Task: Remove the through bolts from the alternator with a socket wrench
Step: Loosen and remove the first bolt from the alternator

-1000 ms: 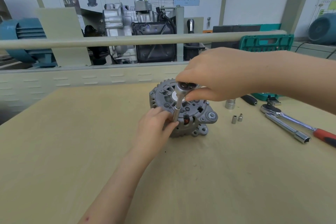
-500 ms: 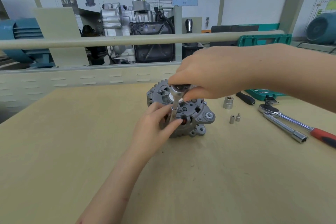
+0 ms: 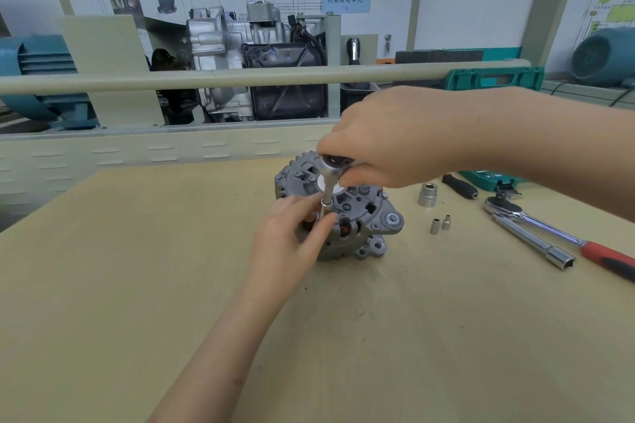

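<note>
A grey alternator (image 3: 364, 216) lies flat on the wooden bench (image 3: 171, 285). A chrome socket wrench (image 3: 331, 165) stands over it, its extension bar (image 3: 326, 196) pointing down into the housing. My right hand (image 3: 388, 137) grips the wrench head from above. My left hand (image 3: 292, 233) pinches the lower end of the extension bar where it meets the alternator. The bolt under the socket is hidden by my fingers.
To the right lie a large socket (image 3: 427, 195), two small sockets (image 3: 439, 224), a chrome extension bar (image 3: 536, 244), a red-handled ratchet (image 3: 556, 232), a black handle (image 3: 458, 185) and a green tool case (image 3: 488, 178). A rail (image 3: 171, 79) and engine display stand behind.
The wrench head has shifted slightly left over the alternator, and my left hand's fingers have closed further up round the extension bar.
</note>
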`<state>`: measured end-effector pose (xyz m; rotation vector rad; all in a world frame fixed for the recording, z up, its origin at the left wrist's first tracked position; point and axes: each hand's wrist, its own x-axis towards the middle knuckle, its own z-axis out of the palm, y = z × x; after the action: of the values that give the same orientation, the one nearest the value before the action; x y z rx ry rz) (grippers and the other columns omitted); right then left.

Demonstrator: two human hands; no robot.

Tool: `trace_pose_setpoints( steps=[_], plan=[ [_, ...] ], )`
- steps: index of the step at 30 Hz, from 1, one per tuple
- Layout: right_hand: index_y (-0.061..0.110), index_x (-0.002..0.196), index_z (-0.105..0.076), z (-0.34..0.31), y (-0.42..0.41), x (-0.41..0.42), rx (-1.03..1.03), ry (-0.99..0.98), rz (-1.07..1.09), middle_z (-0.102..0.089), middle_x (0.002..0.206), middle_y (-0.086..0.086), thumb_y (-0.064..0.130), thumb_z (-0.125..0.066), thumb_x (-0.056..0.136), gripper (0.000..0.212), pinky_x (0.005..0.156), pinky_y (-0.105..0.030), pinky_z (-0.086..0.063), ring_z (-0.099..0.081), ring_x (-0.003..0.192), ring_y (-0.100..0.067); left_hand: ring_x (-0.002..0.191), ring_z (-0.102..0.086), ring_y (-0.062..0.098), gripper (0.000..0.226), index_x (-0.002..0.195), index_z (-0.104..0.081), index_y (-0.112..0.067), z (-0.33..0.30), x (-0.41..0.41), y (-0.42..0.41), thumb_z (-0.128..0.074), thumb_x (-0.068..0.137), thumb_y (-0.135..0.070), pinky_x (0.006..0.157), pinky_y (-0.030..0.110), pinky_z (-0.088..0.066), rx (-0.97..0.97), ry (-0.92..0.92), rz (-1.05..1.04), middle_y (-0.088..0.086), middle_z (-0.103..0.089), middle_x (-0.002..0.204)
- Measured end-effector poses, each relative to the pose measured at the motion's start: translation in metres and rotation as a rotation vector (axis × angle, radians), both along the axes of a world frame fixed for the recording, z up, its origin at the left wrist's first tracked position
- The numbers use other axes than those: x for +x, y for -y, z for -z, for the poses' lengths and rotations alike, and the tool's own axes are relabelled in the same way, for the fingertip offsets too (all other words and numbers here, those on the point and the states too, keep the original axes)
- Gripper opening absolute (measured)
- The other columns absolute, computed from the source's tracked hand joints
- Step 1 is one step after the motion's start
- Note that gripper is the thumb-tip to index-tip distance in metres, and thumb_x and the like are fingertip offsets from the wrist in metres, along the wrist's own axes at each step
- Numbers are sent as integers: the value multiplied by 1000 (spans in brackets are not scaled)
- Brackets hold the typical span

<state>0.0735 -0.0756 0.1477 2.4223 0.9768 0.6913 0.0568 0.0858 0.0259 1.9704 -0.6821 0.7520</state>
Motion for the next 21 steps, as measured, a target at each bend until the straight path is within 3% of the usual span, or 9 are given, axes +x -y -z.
trace_pose_setpoints(
  steps=[2, 4, 7, 10, 12, 14, 17, 21],
  plan=[
    [35, 87, -53, -3, 0, -2, 8, 1, -12, -55, 66, 9, 60, -19, 71, 46, 48, -34, -47, -52, 54, -16, 67, -43, -3, 13, 89, -68, -9, 0, 0, -1, -62, 80, -17, 63, 8, -32, -23, -2, 23, -12, -49, 65],
    [31, 86, -50, -4, -1, -3, -20, -16, -9, -53, 66, 8, 60, -23, 78, 40, 47, -33, -45, -50, 53, -14, 65, -44, -2, 7, 85, -68, -8, -2, 0, -2, -66, 80, -13, 64, 7, -32, -23, 13, -6, -12, -50, 64],
    [27, 81, -45, -4, -3, -9, -69, -23, 10, -48, 63, 8, 59, -32, 86, 35, 41, -26, -31, -42, 48, -9, 60, -42, 5, 12, 75, -66, -8, -3, -1, 0, -67, 77, -20, 64, 9, -33, -36, 45, -50, -11, -52, 62],
    [32, 83, -54, -3, -5, -18, -7, 74, 99, -36, 52, 12, 63, -37, 78, 35, 37, -21, -16, -26, 42, -1, 63, -41, 5, 16, 70, -63, -8, -2, -2, 4, -64, 73, -24, 63, 15, -33, -64, 61, -78, -10, -52, 61],
    [34, 86, -57, -1, -7, -20, -7, 69, 118, -34, 52, 13, 62, -38, 77, 35, 38, -20, -14, -24, 42, 0, 64, -41, 3, 17, 71, -63, -9, -2, -2, 4, -64, 73, -25, 63, 13, -33, -65, 57, -81, -11, -50, 61],
    [32, 89, -57, -4, -8, -19, -17, 18, 87, -42, 57, 11, 60, -31, 74, 41, 39, -20, -18, -32, 44, -4, 68, -43, 1, 18, 80, -67, -9, -3, -2, 2, -62, 75, -25, 66, 11, -34, -58, 43, -43, -11, -53, 65],
    [32, 97, -57, -8, -8, -18, 8, -57, 51, -58, 74, 5, 57, -27, 70, 47, 47, -28, -37, -53, 60, -17, 75, -47, -7, 17, 94, -69, -11, -4, -3, 0, -64, 79, -19, 69, 7, -35, -75, 5, 29, -18, -56, 73],
    [30, 94, -54, -8, -8, -19, -12, -44, 48, -58, 76, 4, 56, -30, 78, 39, 53, -31, -41, -54, 63, -18, 72, -48, -7, 12, 80, -65, -22, -5, -3, 1, -70, 76, -12, 67, 6, -34, -117, 13, -27, -22, -52, 67]
  ],
)
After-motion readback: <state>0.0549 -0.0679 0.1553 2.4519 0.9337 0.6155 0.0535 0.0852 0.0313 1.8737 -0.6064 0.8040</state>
